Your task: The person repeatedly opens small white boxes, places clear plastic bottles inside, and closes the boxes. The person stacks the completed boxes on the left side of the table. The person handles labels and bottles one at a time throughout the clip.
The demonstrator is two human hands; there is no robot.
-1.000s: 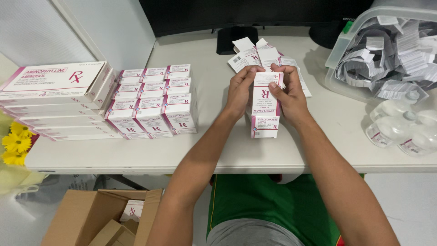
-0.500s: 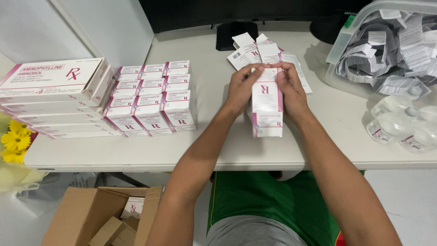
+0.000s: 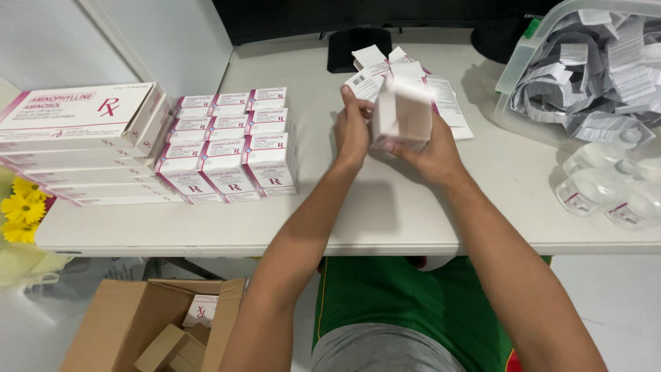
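While both of my hands are raised over the white table (image 3: 413, 207), they hold 1 small white carton (image 3: 403, 114) between them, lifted clear of the surface and blurred. My right hand (image 3: 430, 155) supports it from below and from the right, fingers curled up and clamped against its underside. My left hand (image 3: 352, 131) sits at the carton's left edge, fingers pressed to that side; how firmly they close I cannot tell.

Nearest to me, below and left of my left forearm, an open cardboard box (image 3: 148, 327) stands on the floor with 1 small pink-and-white carton inside. Left of my left hand, apart from it, pink-and-white cartons (image 3: 227, 148) stand in tight rows on the table. Touching those rows on their far-left side lies a stack of long flat white boxes (image 3: 79, 138). Yellow flowers (image 3: 21, 207) show at the left frame edge.

Right of my right hand, well apart, clear bottles (image 3: 606, 189) lie on their sides. Beyond them a clear plastic tub (image 3: 523, 65) holds crumpled printed leaflets (image 3: 599, 76). Just past my fingers, flattened cartons and leaflets (image 3: 413, 79) lie loosely piled. Behind these stands a dark monitor base (image 3: 358, 45).
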